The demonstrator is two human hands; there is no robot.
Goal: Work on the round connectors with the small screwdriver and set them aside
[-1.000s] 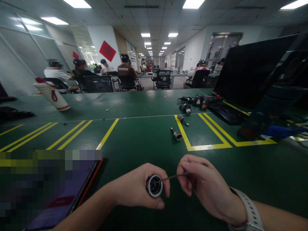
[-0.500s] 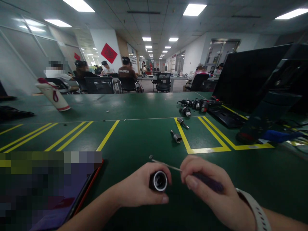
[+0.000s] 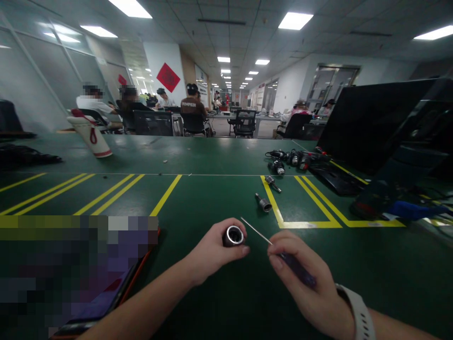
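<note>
My left hand (image 3: 215, 248) is wrapped around a dark cylindrical part with a silver rim (image 3: 234, 235). Its round hollow end faces up toward me. Between the fingers of my right hand (image 3: 300, 271) is a screwdriver (image 3: 297, 269) with a dark purplish handle and a thin metal shaft. The shaft slants up and left, its tip just right of the cylindrical part and apart from it. Beyond my hands, a metal socket-like piece (image 3: 264, 203) lies on the green table (image 3: 212, 198), and a similar smaller piece (image 3: 272, 183) rests behind it on the yellow tape.
Several dark metal fittings (image 3: 278, 167) cluster at the back right, beside a black flat object (image 3: 332, 177) and a large black monitor (image 3: 382, 127). A dark bottle (image 3: 385, 174) stands at right. At left are a white cup (image 3: 92, 137) and a blurred-out screen (image 3: 88, 274) with an orange edge.
Both hands have shifted slightly. The left hand with the cylindrical part is higher in view, and the screwdriver's shaft tilts more steeply upward. A small ring seen near its tip no longer shows.
</note>
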